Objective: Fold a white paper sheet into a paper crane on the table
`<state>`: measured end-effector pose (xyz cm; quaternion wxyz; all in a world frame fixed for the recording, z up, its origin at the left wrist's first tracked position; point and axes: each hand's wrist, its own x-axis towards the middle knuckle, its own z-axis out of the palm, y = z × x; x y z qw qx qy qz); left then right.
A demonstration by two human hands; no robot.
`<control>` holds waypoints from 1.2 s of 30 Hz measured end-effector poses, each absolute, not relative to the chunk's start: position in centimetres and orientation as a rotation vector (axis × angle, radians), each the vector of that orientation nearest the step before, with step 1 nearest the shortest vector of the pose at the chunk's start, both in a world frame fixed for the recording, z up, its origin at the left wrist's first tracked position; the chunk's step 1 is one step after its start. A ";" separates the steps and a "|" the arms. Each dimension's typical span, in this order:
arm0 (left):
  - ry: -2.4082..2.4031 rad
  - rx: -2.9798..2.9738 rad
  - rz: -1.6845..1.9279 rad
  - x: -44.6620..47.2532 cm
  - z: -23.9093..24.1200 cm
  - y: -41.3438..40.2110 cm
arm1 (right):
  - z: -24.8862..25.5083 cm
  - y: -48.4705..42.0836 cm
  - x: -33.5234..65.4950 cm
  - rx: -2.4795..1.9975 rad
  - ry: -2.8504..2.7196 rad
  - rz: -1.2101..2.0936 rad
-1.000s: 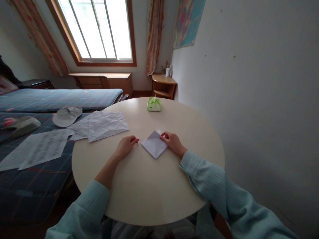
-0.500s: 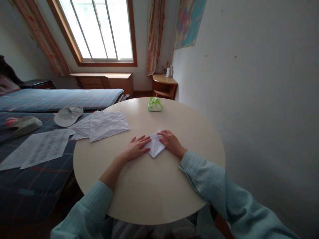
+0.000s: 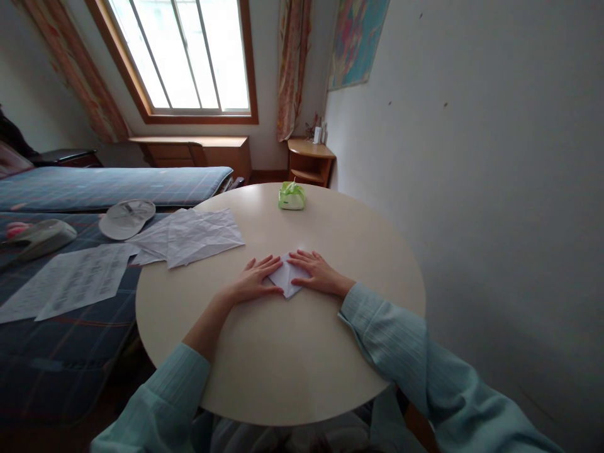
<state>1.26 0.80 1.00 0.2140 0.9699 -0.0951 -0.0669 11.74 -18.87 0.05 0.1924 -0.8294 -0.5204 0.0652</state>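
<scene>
A small folded white paper [image 3: 285, 280] lies near the middle of a round beige table [image 3: 283, 358]. My left hand [image 3: 255, 280] lies flat on the paper's left side, fingers stretched out. My right hand [image 3: 317, 273] presses flat on its right side, fingers extended toward the left hand. Only a narrow pointed part of the paper shows between the two hands. Both sleeves are pale blue-green.
Creased white sheets [image 3: 198, 234] lie at the table's left edge. A green tissue pack [image 3: 291, 196] sits at the far side. A bed [image 3: 61, 264] with printed papers [image 3: 75, 280] and a cap [image 3: 126, 218] is on the left. A wall is close on the right.
My left hand moved right from the bare table onto the paper and flattened. My right hand slid further over the paper, and both now cover most of it.
</scene>
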 end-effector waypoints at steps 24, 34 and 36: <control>-0.306 2.682 -0.142 1.4 0.7 1.1 | -0.3 -18.9 11.9 -2.309 -1.452 0.149; -0.314 2.680 -0.165 1.3 0.8 1.1 | 0.2 -18.8 11.6 -2.310 -1.442 0.175; -0.305 2.682 -0.163 1.4 0.8 1.1 | 0.3 -18.8 11.6 -2.315 -1.435 0.198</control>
